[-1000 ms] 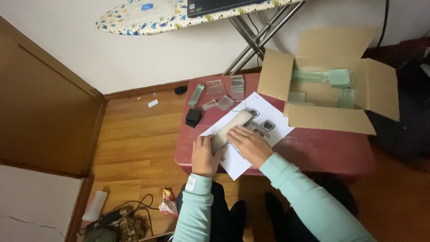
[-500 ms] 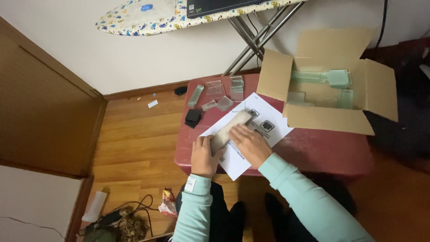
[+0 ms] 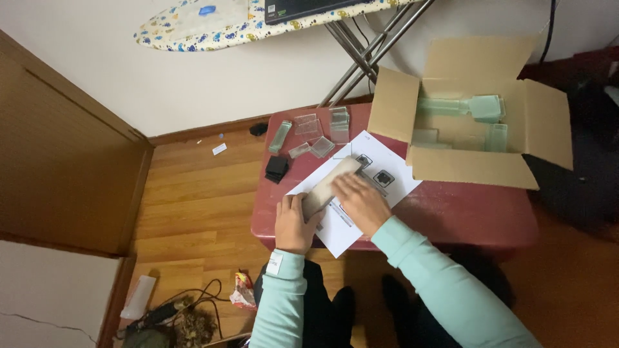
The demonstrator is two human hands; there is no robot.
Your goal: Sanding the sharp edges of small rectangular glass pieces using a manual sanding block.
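I see my left hand (image 3: 295, 223) at the near end of a long grey-beige block (image 3: 330, 187), fingers curled round that end and clamped on it. My right hand (image 3: 361, 202) lies flat, fingers together, pressed on the white sheet (image 3: 393, 169) just beside the block's right edge; whether it touches the block itself I cannot tell. The block lies slantwise on the sheet, its far end pointing toward the box (image 3: 474, 166). The sheet carries two small dark squares (image 3: 374, 169) just past my right fingertips and rests on a low red table (image 3: 464, 216), its near corner hanging over the table's front edge. At the table's far left lie several clear plastic pieces (image 3: 316, 129), and a small black stack (image 3: 276, 168) sits near the left edge. The open cardboard box stands at the far right of the table, flaps spread, with pale green clear pieces (image 3: 485, 107) inside. Beyond the table, an ironing board (image 3: 193, 29) stands on crossed metal legs by the white wall. On the wood floor to my left lie cables (image 3: 187, 306) and a crumpled wrapper (image 3: 243, 291).
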